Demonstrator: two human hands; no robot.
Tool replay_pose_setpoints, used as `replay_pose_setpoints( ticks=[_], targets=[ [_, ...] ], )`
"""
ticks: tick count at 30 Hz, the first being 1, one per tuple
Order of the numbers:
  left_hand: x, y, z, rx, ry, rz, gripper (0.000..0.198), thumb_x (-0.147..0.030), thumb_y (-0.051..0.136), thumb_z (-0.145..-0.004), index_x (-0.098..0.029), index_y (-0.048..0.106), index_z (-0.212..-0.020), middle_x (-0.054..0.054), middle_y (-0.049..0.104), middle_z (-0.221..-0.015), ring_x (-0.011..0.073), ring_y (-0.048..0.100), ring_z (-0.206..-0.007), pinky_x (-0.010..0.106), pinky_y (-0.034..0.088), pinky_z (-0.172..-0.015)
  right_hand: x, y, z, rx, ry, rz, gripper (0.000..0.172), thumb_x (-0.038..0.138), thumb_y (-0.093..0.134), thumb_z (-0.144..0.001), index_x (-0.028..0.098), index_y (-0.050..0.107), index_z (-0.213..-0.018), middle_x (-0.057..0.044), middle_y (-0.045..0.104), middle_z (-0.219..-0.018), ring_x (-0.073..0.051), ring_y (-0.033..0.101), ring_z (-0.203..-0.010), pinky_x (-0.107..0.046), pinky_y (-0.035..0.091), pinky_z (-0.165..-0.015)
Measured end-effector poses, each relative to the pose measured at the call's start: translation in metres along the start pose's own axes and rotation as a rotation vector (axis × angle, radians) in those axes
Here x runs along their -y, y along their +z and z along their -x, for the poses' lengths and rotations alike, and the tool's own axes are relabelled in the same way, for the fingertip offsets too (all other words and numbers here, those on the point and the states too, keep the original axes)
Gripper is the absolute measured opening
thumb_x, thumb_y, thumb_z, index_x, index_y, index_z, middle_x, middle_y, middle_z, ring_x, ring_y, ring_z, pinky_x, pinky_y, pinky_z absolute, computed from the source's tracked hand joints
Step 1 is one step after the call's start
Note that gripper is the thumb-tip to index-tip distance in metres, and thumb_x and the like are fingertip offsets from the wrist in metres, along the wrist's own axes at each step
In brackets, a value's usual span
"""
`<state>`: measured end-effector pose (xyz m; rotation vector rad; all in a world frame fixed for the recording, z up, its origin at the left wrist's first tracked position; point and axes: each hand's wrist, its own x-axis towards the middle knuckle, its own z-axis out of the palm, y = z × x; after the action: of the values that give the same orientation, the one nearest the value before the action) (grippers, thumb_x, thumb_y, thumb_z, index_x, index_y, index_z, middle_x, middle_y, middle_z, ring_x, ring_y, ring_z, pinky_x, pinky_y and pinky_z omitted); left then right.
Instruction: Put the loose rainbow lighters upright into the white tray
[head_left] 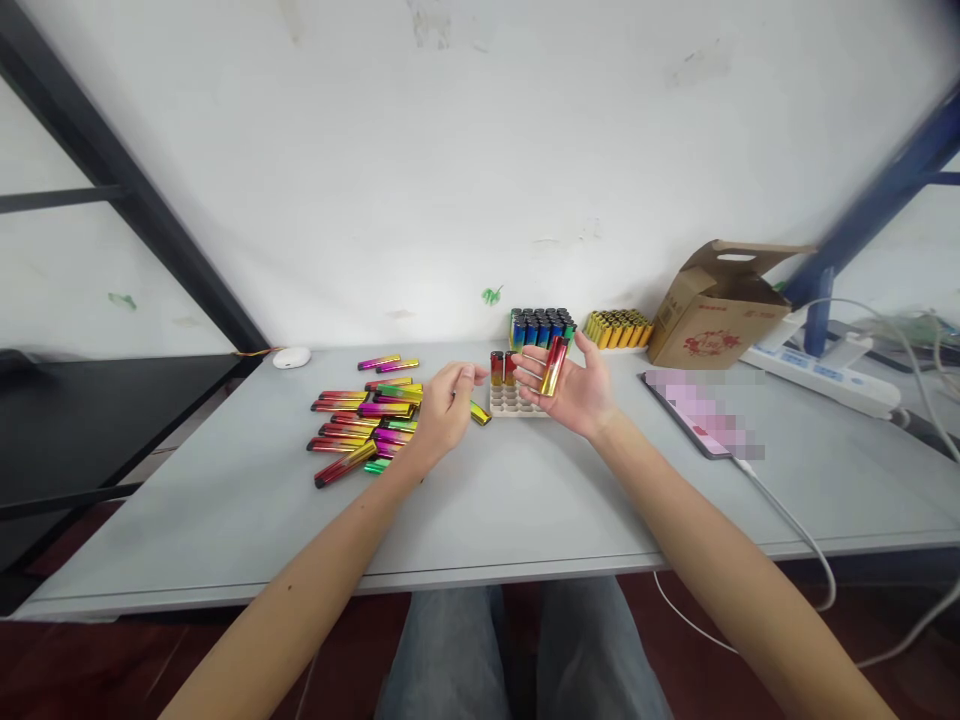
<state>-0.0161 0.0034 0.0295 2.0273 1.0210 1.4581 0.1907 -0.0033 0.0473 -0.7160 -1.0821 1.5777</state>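
Note:
My right hand (579, 392) is turned palm up, holding a red-and-gold lighter (553, 367) across its fingers. To its left, my left hand (448, 402) has its fingers curled in and thumb pressed to them; whether anything is in them is hidden. Between the hands stands a pale tray (511, 408) with round holes, partly covered by the right hand. Red-topped lighters (496, 368) stand upright at its left back. A yellow lighter (480, 413) lies beside the tray, partly behind the left hand. Many loose metallic lighters (349, 430) lie piled on the left.
Against the wall stand a block of blue lighters (538, 325) and a tray of yellow ones (619, 329). An open cardboard box (709, 325), a phone (694, 415) on a white cable and a power strip (825, 378) are on the right. A white case (292, 357) sits back left.

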Motion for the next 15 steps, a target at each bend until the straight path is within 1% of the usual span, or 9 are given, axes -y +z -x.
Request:
replay_pose_setpoints(
  ticks=[4,6,11,15],
  targets=[
    [-0.0014,-0.0004,0.0004,0.009,0.001,-0.034,0.042,-0.043,0.033,-0.099,-0.018,0.066,-0.090,0.006,0.070,-0.091,0.0173,0.065,-0.085,0.031,0.052,-0.079,0.0002,0.0009,0.0006,-0.002,-0.015,0.040,0.069,0.074,0.029,-0.084,0.018,0.063,-0.104,-0.015,0.070,-0.114,-0.029,0.066,-0.105,-0.044,0.056,-0.085],
    [-0.0018,-0.0004,0.0004,0.016,-0.001,-0.036,0.042,-0.042,0.033,-0.099,-0.018,0.066,-0.089,0.006,0.070,-0.091,0.0172,0.065,-0.085,0.031,0.052,-0.079,0.0004,0.0014,0.0008,-0.006,-0.008,0.019,0.068,0.074,0.030,-0.084,0.017,0.064,-0.103,-0.015,0.070,-0.113,-0.029,0.067,-0.103,-0.043,0.056,-0.084],
    [-0.0029,-0.0005,0.0004,0.029,0.001,-0.040,0.042,-0.039,0.032,-0.099,-0.018,0.067,-0.088,0.006,0.069,-0.091,0.0173,0.065,-0.086,0.031,0.051,-0.079,0.0011,0.0014,0.0005,-0.022,0.058,-0.117,0.069,0.071,0.030,-0.086,0.016,0.066,-0.104,-0.014,0.070,-0.114,-0.026,0.068,-0.099,-0.039,0.057,-0.082],
    [-0.0031,-0.0006,0.0006,0.035,-0.006,-0.045,0.041,-0.037,0.032,-0.099,-0.018,0.067,-0.088,0.006,0.069,-0.091,0.0171,0.064,-0.086,0.031,0.051,-0.079,0.0025,0.0015,0.0004,0.002,0.098,-0.246,0.065,0.063,0.026,-0.091,0.014,0.067,-0.105,-0.014,0.072,-0.108,-0.023,0.070,-0.089,-0.034,0.058,-0.076]
  ],
)
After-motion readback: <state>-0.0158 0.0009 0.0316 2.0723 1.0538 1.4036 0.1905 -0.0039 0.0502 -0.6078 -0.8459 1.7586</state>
